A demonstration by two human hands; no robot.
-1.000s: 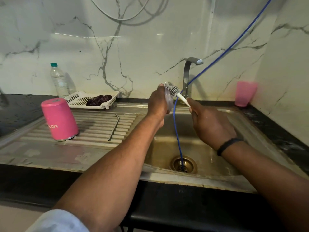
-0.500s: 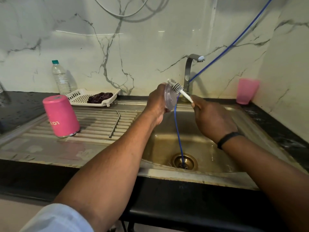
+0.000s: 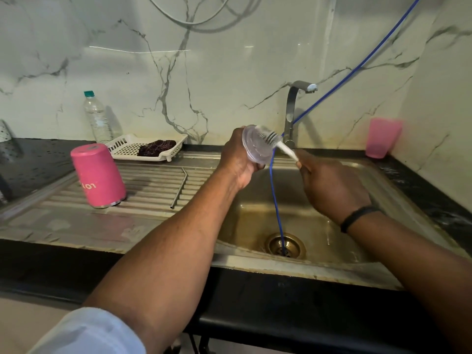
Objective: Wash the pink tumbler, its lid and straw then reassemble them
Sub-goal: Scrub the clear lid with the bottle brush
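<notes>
1. Since a second ago, both hands have lifted slightly over the basin and the brush head has slid further across the lid's face; the tumbler and straw lie where they lay.
2. The left hand (image 3: 240, 159) has its fingers curled round the rim of the clear lid (image 3: 258, 145), holding it on edge with its flat face turned toward the right hand, probably so the bristles can reach it.
3. The right hand (image 3: 329, 185) is closed round the white handle of the brush (image 3: 270, 139), whose dark bristles press against the lid's upper part.
4. Both are held above the sink (image 3: 255, 213), just in front of the tap (image 3: 293, 108), so drips would fall into the basin; no water shows running.
5. The lid looks transparent, round and ridged at the edge, and seems light and rigid.
6. The pink tumbler (image 3: 98, 175) stands upside down on the ribbed draining board (image 3: 153, 185), well apart from the hands, likely left to drain.
7. The metal straw (image 3: 178, 187), bent near its top, lies along the board's ribs to the right of the tumbler.
8. A blue hose (image 3: 275, 195) hangs from the wall into the drain, passing just behind the lid.
</notes>
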